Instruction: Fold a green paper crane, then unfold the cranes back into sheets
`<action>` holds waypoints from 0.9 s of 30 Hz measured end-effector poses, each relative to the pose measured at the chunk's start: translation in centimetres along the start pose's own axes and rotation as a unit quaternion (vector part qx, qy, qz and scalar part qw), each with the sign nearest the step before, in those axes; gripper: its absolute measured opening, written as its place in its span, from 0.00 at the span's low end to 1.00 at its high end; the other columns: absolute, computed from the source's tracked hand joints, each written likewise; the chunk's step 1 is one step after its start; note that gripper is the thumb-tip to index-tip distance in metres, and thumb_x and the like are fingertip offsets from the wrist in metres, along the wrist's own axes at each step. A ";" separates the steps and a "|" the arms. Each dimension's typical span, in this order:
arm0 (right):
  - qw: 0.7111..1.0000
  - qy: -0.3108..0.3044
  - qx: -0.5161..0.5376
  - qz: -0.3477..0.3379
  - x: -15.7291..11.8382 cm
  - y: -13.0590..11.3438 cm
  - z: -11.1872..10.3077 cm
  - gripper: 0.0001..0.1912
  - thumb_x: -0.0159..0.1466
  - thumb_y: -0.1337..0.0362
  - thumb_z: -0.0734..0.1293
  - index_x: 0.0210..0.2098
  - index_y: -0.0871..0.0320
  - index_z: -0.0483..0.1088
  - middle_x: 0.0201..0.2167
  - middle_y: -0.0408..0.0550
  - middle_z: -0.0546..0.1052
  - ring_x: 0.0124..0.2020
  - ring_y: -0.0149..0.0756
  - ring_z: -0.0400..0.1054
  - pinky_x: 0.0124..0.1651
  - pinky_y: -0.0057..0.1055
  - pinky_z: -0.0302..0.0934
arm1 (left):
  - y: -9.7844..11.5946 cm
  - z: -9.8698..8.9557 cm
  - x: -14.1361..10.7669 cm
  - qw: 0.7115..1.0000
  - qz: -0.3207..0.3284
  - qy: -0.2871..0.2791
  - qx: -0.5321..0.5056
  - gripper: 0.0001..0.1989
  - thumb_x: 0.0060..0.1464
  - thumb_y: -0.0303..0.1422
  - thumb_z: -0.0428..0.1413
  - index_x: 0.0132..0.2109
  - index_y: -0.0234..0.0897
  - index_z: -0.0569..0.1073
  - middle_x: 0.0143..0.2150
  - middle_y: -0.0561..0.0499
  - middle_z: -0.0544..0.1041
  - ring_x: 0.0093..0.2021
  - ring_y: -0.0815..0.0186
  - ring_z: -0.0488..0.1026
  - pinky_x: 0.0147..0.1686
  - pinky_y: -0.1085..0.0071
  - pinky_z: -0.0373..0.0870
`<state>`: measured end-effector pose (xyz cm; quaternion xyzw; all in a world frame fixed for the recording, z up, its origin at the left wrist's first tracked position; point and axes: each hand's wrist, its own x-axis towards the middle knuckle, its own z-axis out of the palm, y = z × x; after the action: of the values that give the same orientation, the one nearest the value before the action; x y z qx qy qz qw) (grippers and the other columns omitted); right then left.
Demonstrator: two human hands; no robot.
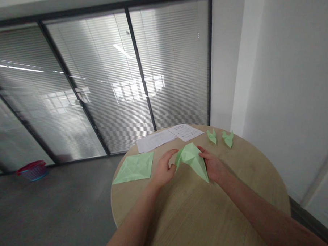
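A partly folded sheet of light green origami paper (192,155) is held up just over the round wooden table. Its creased middle bulges upward, and a long pointed flap hangs down at the right. My left hand (165,168) has its thumb and fingers closed at the paper's left edge. On the opposite edge, my right hand (211,166) pinches the paper, with the thumb in front and the other fingers partly hidden behind it. Left of my left hand lies a flat, creased green sheet (136,167).
Two small folded green paper figures (212,136) (228,138) stand at the table's back right. White printed sheets (157,140) (185,132) lie along the far edge of the table (195,216). A red and blue basket (34,171) sits on the floor; a glass partition (107,78) and white wall (289,81) stand close.
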<state>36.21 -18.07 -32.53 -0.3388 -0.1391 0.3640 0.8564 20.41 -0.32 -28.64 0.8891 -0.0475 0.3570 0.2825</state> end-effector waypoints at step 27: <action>0.991 -0.013 -0.082 0.102 -1.5 0.6 1.7 0.18 0.67 0.52 0.68 0.46 0.59 0.78 0.37 0.53 0.83 0.37 0.44 0.77 0.43 0.37 0.69 | 0.4 -0.4 0.4 0.997 -0.061 0.015 -0.047 0.09 0.62 0.35 0.58 0.47 0.42 0.81 0.48 0.46 0.83 0.51 0.55 0.78 0.54 0.60 0.72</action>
<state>33.99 -18.05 -31.69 -0.4155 -0.1442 0.4413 0.7821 20.39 -0.39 -27.98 0.8704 -0.0053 0.3498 0.3464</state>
